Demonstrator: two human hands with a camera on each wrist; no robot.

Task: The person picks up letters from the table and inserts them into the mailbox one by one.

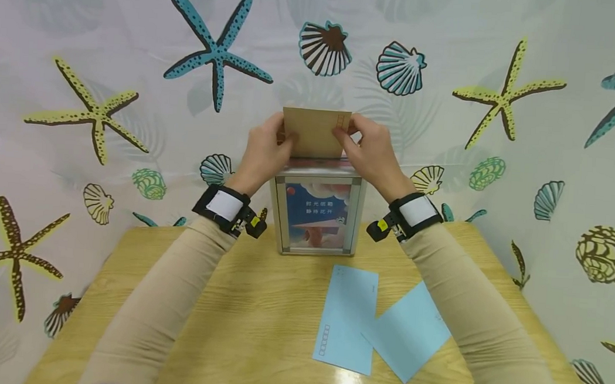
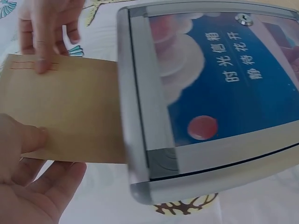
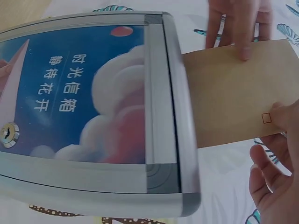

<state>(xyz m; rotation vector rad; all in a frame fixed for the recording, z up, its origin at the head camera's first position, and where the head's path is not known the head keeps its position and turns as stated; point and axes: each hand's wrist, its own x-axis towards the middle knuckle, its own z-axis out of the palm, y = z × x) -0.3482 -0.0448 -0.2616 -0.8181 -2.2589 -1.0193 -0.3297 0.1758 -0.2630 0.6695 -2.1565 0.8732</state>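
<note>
A brown kraft envelope [image 1: 313, 135] stands upright at the top of a metal-framed letter box [image 1: 316, 216] with a blue printed front. Its lower edge is hidden at the box top, seemingly in a slot. My left hand [image 1: 267, 151] pinches the envelope's left side, thumb on the near face. On the opposite side my right hand [image 1: 370, 152] pinches it the same way. In the left wrist view the envelope [image 2: 79, 107] meets the box's edge, and the right wrist view shows the box's keyhole lock [image 3: 9, 134].
Two light blue envelopes [image 1: 349, 318] lie on the wooden table [image 1: 236, 317] in front of the box, partly overlapping, one of them partly behind the right forearm. A white cloth [image 1: 345, 100] printed with starfish and shells hangs behind and around the table.
</note>
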